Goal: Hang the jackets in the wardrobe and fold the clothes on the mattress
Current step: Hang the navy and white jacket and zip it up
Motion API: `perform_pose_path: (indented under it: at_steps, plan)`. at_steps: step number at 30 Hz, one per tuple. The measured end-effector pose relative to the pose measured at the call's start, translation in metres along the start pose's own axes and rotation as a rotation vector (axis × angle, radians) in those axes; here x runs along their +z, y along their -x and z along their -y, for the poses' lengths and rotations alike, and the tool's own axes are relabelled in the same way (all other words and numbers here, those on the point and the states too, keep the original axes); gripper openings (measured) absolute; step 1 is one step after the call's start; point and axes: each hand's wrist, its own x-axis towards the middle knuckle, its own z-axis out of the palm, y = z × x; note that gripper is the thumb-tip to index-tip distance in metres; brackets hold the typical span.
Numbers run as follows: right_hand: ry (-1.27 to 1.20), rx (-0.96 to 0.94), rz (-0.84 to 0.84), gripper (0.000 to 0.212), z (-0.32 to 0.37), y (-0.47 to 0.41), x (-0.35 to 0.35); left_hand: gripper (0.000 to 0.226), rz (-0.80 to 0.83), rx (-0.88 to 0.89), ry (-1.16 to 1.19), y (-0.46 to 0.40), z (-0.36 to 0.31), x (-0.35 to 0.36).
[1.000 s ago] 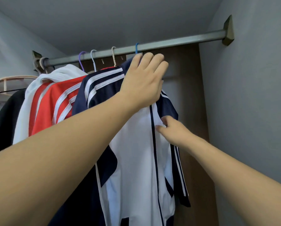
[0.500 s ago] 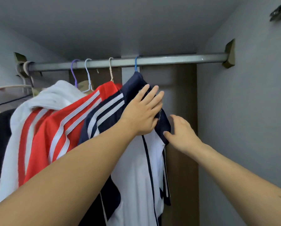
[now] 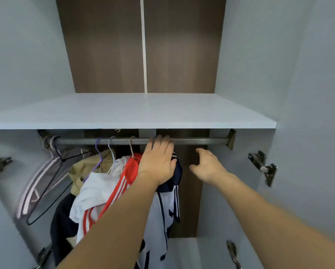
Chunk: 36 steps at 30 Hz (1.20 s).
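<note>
A navy and white striped jacket (image 3: 162,206) hangs from the grey wardrobe rail (image 3: 197,141), rightmost of the hung clothes. My left hand (image 3: 158,162) lies flat on its shoulder with straight fingers reaching up to the rail, hiding its hanger hook. My right hand (image 3: 207,166) hovers to the right of the jacket with loosely spread fingers, touching nothing. To the left hang a red and white striped jacket (image 3: 122,183), a white garment (image 3: 96,189), a tan garment (image 3: 79,171) and a dark one (image 3: 62,220).
Empty hangers (image 3: 46,181) hang at the rail's left end. A white shelf (image 3: 131,113) runs above the rail. Door hinges (image 3: 262,166) stick out on the right wall. The rail's right stretch carries nothing.
The view has pulled back and tilted, so the shelf above shows. My right hand has let go of the jacket's front and moved right. My left hand stays on the jacket's shoulder.
</note>
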Motion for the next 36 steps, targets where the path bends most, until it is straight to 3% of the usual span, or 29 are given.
perform_pose_path:
  at_steps: [7,14,19,23,28,31,36]
  plan:
    - [0.036,-0.034,0.008,0.068,0.050,0.060,-0.054,0.059,-0.050,0.041,0.096,0.029,0.010,-0.065]
    - [0.044,0.115,-0.053,0.069,0.060,0.173,-0.054,0.060,-0.075,0.141,0.244,0.089,0.020,-0.095]
    - [0.065,0.160,-0.214,0.066,0.071,0.257,-0.084,0.061,-0.211,0.242,0.397,0.132,0.000,-0.138]
    - [0.161,0.079,-0.442,0.062,0.072,0.324,-0.117,0.061,-0.378,0.287,0.570,0.153,-0.044,-0.183]
    - [0.293,-0.162,-0.787,0.050,0.064,0.424,-0.160,0.061,-0.616,0.425,0.757,0.182,-0.117,-0.242]
    - [0.355,-0.240,-0.890,0.049,0.047,0.492,-0.185,0.061,-0.697,0.468,0.843,0.198,-0.166,-0.279]
    - [0.410,-0.068,-0.954,0.056,0.000,0.596,-0.222,0.059,-0.764,0.625,0.988,0.232,-0.267,-0.332]
